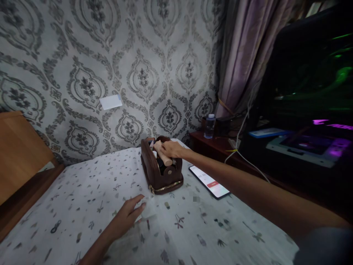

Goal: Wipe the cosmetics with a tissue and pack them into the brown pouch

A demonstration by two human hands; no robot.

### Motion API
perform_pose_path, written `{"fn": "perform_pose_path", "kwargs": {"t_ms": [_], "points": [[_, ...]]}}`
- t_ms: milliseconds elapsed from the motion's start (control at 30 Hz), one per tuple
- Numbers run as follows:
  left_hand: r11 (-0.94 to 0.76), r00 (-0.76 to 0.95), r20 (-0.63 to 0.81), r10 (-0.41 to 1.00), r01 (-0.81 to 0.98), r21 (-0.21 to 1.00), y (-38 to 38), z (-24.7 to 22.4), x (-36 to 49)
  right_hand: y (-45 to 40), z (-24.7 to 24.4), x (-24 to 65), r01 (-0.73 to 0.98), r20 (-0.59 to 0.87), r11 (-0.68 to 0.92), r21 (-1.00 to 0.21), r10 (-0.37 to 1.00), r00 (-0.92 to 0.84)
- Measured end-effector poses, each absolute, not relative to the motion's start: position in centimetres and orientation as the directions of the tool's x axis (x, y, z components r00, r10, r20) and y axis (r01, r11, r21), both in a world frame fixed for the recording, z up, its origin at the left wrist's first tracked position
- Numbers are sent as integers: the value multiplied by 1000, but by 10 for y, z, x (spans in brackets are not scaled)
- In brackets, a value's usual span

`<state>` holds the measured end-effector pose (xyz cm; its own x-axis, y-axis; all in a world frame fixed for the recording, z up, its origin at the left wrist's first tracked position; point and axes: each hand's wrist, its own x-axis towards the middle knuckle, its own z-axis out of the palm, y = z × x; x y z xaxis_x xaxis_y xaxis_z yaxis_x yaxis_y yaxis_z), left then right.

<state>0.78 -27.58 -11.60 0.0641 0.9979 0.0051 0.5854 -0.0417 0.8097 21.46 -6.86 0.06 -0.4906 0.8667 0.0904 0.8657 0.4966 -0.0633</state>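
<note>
One bedsheet (116,180) bears one bag (174,178), one phone (205,180); left fingers (134,201) spread, grip of right fingers (167,148) unclear.

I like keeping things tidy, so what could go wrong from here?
The brown bag is open and crowded, so the beige cylindrical item at the right hand might get knocked loose or dislodge its neighbours. The right forearm crosses close to the phone in this view; lowering it could nudge the phone or touch its lit screen.
</note>
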Motion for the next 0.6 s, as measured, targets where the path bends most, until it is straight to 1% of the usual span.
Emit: {"fn": "perform_pose_path", "kwargs": {"t_ms": [100, 133, 200, 267, 367, 533, 600], "points": [[37, 36, -73, 997, 596, 802, -273, -118, 6, -66, -2, 216, 866, 74, 496, -68, 868, -492], [52, 16, -76, 997, 592, 804, -272, -117, 6, -66, -3, 216, 861, 72, 503, -71, 864, -499], [48, 9, -65, 998, 579, 814, -270, -115, 7, -66, -3, 216, 850, 74, 519, -84, 854, -515], [12, 59, -55, 997, 564, 826, -268, -110, 10, -65, -4, 217, 839, 92, 533, -108, 846, -525], [-28, 129, -52, 990, 554, 832, -267, -105, 12, -66, -5, 220, 818, 158, 553, -160, 832, -532], [-3, 82, -56, 995, 587, 810, -266, -107, 10, -67, -13, 228, 749, 280, 601, -279, 797, -534], [-45, 78, -4, 997, 614, 788, -264, -105, 5, -67, -18, 233, 700, 355, 623, -350, 779, -516]]}}
